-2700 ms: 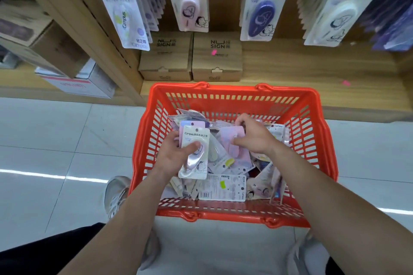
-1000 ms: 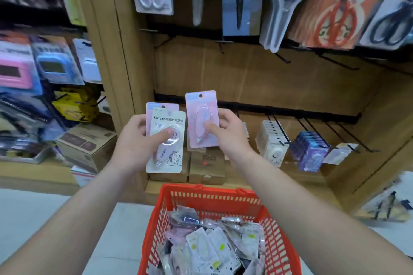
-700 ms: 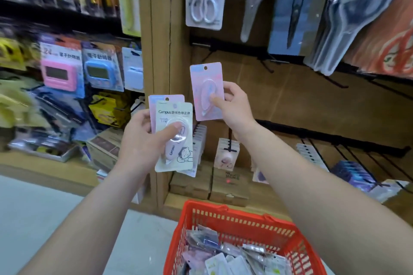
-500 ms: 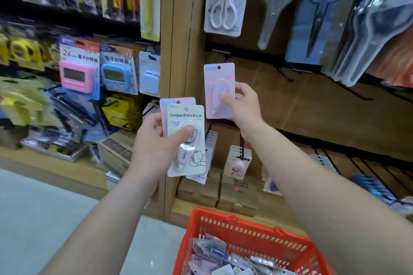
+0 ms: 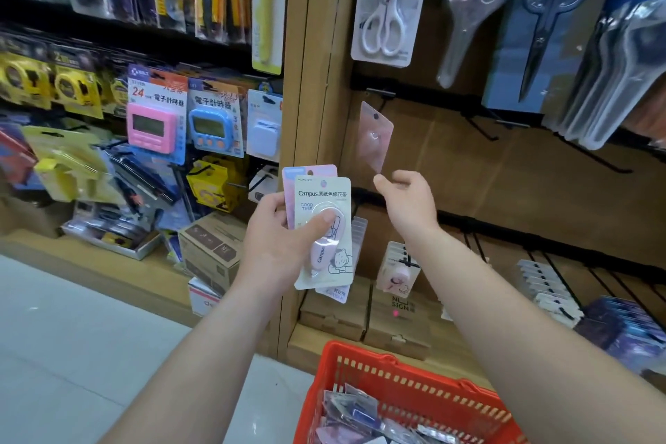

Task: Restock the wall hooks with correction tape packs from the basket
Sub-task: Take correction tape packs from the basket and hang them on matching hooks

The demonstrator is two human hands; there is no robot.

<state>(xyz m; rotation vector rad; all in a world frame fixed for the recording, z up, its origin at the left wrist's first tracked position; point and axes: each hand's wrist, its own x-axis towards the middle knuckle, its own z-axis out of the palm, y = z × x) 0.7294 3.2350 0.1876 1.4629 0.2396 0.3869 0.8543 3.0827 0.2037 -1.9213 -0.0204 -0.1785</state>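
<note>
My left hand (image 5: 277, 245) grips two correction tape packs, a white Campus pack (image 5: 324, 231) in front and a pink pack (image 5: 306, 173) behind it. Another pink pack (image 5: 374, 135) hangs tilted by its hole on a black wall hook (image 5: 378, 94) in the wooden bay. My right hand (image 5: 407, 202) is just under that pack's lower corner, fingers relaxed and holding nothing. The red basket (image 5: 407, 368) stands below at the bottom edge, with several more packs (image 5: 356, 414) inside.
Scissors in blister packs (image 5: 385, 4) hang on the row above. Pink-tape packs (image 5: 396, 267) fill a lower hook, with bare black hooks (image 5: 594, 155) to the right. Cardboard boxes (image 5: 400, 321) sit on the bottom shelf. Timers (image 5: 155, 119) hang in the left bay.
My right hand carried the pink pack up from the basket to the wall hook and let it go; it now hangs there. My left hand rose with its two packs.
</note>
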